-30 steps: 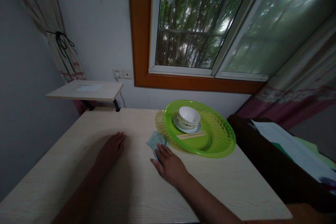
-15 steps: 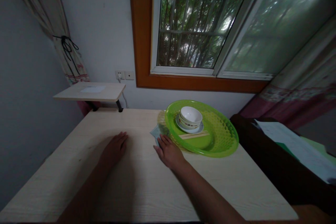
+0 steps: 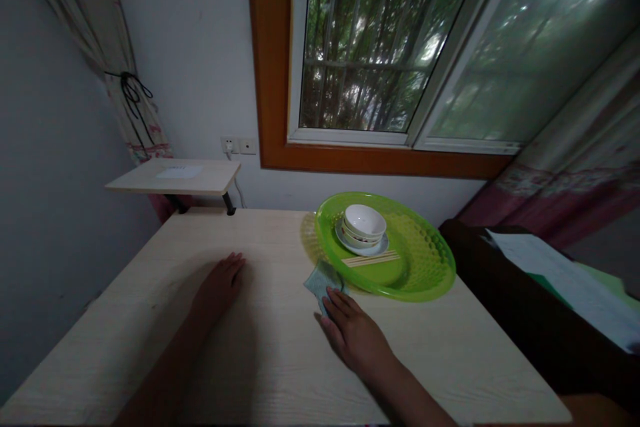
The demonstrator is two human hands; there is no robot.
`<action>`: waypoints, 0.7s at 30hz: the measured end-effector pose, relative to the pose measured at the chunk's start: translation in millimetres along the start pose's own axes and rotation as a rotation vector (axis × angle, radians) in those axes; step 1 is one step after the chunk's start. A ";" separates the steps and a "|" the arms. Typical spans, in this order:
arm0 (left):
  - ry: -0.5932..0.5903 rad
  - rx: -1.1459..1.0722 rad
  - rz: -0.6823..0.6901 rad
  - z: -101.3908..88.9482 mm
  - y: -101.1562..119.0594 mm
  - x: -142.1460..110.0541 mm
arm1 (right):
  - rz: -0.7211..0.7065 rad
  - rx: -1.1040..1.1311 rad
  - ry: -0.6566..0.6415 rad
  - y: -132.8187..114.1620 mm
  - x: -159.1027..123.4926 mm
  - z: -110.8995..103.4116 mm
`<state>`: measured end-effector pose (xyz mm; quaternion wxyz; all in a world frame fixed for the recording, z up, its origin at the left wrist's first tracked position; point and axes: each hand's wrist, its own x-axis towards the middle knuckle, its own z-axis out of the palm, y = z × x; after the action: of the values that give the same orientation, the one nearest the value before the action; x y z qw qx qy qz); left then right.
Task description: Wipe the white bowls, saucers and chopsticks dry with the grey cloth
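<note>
- Currently, taking the table (image 3: pixel 285 367) as a clock face with 12 at the window (image 3: pixel 373 47), the cloth (image 3: pixel 321 277) lies near 1 o'clock, just beside the green basket (image 3: pixel 425 260)
- Right hand (image 3: pixel 361 335): fingers extended over the cloth, not curled around it; cloth appears pinned rather than gripped, underside hidden
- Left hand (image 3: pixel 216 288): laid on the table near 10 o'clock, fingers straight, nothing seen in its hold
- Basket: sits near 2 o'clock, carrying stacked bowls (image 3: pixel 364 225) on a plate (image 3: pixel 374 251), with chopsticks (image 3: pixel 371 258) at the bowls' 6 o'clock
- Step in hand, by judgement: wiping the table with the cloth at the basket's 8 o'clock; contact with its rim cannot be confirmed
- Next stroke, by judgement, calls for even finger pressure and a path towards 7 o'clock, clear of the rim, lest the basket be nudged
</note>
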<state>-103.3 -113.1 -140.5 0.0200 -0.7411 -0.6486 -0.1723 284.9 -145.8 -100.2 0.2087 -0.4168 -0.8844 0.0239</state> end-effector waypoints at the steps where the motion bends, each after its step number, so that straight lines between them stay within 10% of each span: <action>1: 0.001 0.007 -0.002 0.1 0.4 0.1 | -0.005 -0.005 0.003 -0.8 2.6 2.0; 13: 0.001 -0.003 0.001 -1.3 0.5 2.0 | 0.059 0.021 -0.049 12.1 94.0 41.8; 21: -0.006 -0.024 -0.015 -5.4 3.5 1.0 | 0.080 0.037 -0.022 12.1 91.0 39.3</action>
<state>-101.0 -114.1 -134.4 0.0077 -0.7371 -0.6519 -0.1780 226.9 -64.7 -106.9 0.2055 -0.4477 -0.8686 0.0532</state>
